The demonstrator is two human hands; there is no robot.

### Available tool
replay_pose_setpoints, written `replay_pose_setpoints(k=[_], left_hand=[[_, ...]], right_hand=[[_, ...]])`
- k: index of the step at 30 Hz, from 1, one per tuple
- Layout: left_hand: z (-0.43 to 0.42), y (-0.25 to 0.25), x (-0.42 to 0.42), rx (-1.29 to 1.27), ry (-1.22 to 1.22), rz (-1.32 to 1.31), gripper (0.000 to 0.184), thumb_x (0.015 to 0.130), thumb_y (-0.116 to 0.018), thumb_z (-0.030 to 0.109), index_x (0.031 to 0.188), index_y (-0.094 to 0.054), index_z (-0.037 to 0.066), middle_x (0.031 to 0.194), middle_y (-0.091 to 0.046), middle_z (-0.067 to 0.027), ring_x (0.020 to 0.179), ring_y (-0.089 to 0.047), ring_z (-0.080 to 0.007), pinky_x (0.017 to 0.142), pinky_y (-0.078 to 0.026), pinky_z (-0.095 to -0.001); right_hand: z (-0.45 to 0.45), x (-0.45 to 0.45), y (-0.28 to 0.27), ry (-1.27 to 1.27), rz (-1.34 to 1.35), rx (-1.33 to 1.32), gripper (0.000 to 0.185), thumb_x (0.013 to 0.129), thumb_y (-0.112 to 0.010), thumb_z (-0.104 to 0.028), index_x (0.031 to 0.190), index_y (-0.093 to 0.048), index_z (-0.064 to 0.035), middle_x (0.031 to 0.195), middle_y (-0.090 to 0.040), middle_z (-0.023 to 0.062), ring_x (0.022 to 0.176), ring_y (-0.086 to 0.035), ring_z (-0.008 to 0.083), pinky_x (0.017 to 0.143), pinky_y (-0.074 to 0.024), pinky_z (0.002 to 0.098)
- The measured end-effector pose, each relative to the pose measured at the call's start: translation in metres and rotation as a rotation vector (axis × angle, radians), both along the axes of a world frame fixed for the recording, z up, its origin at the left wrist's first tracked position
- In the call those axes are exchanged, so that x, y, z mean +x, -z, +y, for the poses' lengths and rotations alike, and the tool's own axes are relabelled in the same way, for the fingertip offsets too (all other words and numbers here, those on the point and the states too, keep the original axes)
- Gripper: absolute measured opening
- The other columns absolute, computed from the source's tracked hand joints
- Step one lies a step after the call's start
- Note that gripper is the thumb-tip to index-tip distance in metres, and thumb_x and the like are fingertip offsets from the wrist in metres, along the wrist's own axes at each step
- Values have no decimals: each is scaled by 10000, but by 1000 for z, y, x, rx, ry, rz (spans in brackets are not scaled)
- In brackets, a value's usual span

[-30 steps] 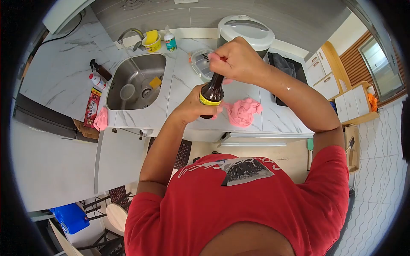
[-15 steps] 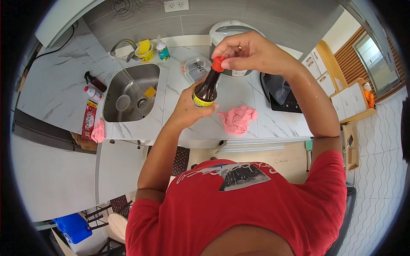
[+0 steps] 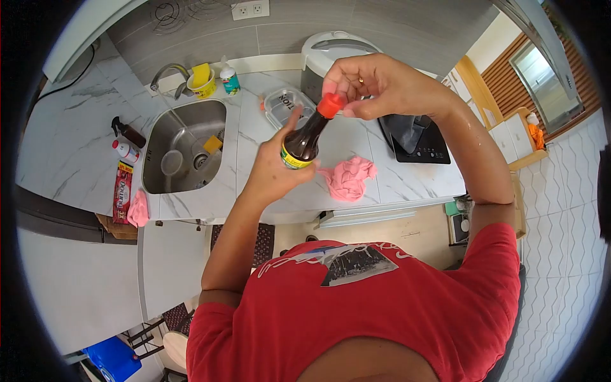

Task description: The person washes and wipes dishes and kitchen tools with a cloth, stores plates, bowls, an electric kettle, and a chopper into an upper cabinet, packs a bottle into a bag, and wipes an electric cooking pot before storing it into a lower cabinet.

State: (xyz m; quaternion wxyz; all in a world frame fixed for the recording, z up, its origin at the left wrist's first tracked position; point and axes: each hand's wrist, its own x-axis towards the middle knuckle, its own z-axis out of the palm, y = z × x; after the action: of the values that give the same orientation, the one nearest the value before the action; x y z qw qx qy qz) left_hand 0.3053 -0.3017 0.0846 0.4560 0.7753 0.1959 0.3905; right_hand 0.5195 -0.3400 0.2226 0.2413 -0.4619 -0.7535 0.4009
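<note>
My left hand (image 3: pixel 275 170) is wrapped round a dark glass bottle (image 3: pixel 305 137) with a yellow label, its neck tilted up and to the right. A red cap (image 3: pixel 330 105) sits on the bottle's top. Beside the cap is my right hand (image 3: pixel 375 86), fingers curled and thumb apart from the forefinger, with nothing visible between them; the fingertips are close to the cap. A crumpled pink cloth (image 3: pixel 349 178) lies on the marble counter (image 3: pixel 267 197) below the bottle. Behind the bottle is a clear lidded container (image 3: pixel 283 105).
At the left, a steel sink (image 3: pixel 153 172) holds a yellow sponge (image 3: pixel 212 144) and a cup. A spray bottle (image 3: pixel 132 132), a red box (image 3: pixel 122 194) and another pink cloth (image 3: pixel 138 208) lie left of it. A rice cooker (image 3: pixel 315 57) and a black cooktop (image 3: pixel 423 149) are behind and right.
My right hand has loosened from round the bottle's top, and the red cap now shows. The bottle has tilted further to the right. The view has shifted.
</note>
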Motion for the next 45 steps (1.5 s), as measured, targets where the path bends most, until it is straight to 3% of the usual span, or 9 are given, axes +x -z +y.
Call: replay_pose_setpoints(k=[3, 9, 13, 15, 18, 25, 30, 37, 45], left_hand=[[3, 1, -9, -652, 488, -95, 873, 652, -703, 141, 1394, -268, -7, 701, -582, -96, 542, -592, -188, 520, -488, -287], [9, 11, 0, -1084, 1263, -392, 974, 670, -703, 222, 1415, -128, -27, 692, -555, -103, 456, -542, -171, 404, -449, -268], [5, 16, -3, -992, 1062, -272, 1053, 651, -757, 246, 1428, -92, -6, 701, -557, -97, 497, -565, -178, 427, -466, -286], [-4, 22, -3, -811, 717, -120, 592, 648, -760, 161, 1132, -468, -16, 740, -562, -77, 603, -575, -154, 502, -484, -290], [-12, 38, 6, -553, 531, 171, 395, 672, -730, 83, 973, -477, 42, 822, -553, -58, 653, -568, -148, 559, -498, -291], [-74, 93, 71, -399, 849, 399, 595, 646, -764, 34, 1162, -472, -10, 1000, -581, -63, 912, -563, -138, 832, -458, -268], [-159, 134, 128, -250, 1207, 477, 1034, 649, -781, 25, 1453, -137, 106, 1271, -472, -122, 1098, -510, -211, 872, -450, -336], [-281, 142, 190, -224, 1383, 617, 813, 757, -704, 87, 1432, -253, 132, 1234, -507, -126, 1099, -515, -251, 858, -460, -365], [-470, 169, 282, -391, 1404, 699, 487, 869, -583, 118, 1333, -443, 72, 1082, -587, -72, 862, -537, -101, 781, -458, -268]], right_hand=[[-4, -12, -4, 19, 156, -28, 302, 785, -620, -46, 1084, -600, -9, 818, -584, -14, 728, -513, 37, 658, -431, 200], [-5, -24, -8, -12, 104, 86, 342, 827, -593, -42, 1168, -579, -25, 813, -598, -17, 731, -528, 36, 662, -430, 199], [-18, -30, -3, 18, 19, 194, 274, 831, -612, -92, 1099, -608, -32, 848, -644, 52, 738, -577, 102, 684, -464, 259], [-31, -31, 12, 54, -73, 292, 224, 817, -642, -188, 981, -635, -36, 758, -636, 97, 662, -588, 168, 628, -463, 298], [-67, -36, 50, 222, -261, 446, 250, 787, -655, -278, 805, -626, -31, 665, -603, 153, 612, -574, 314, 573, -440, 379], [-202, -45, 129, 874, -245, 320, 249, 793, -643, -278, 762, -594, -36, 612, -574, 151, 592, -563, 346, 540, -426, 413], [-316, -54, 155, 1259, -280, 239, 206, 766, -668, -213, 768, -586, -25, 625, -581, 144, 593, -572, 332, 540, -432, 405], [-491, -61, 188, 1770, -312, 130, 208, 756, -684, -217, 800, -613, -27, 651, -598, 127, 607, -584, 313, 562, -446, 370], [-691, -42, 237, 2169, -246, 10, 196, 731, -686, -203, 746, -606, -24, 638, -587, 128, 607, -580, 309, 567, -452, 367]])
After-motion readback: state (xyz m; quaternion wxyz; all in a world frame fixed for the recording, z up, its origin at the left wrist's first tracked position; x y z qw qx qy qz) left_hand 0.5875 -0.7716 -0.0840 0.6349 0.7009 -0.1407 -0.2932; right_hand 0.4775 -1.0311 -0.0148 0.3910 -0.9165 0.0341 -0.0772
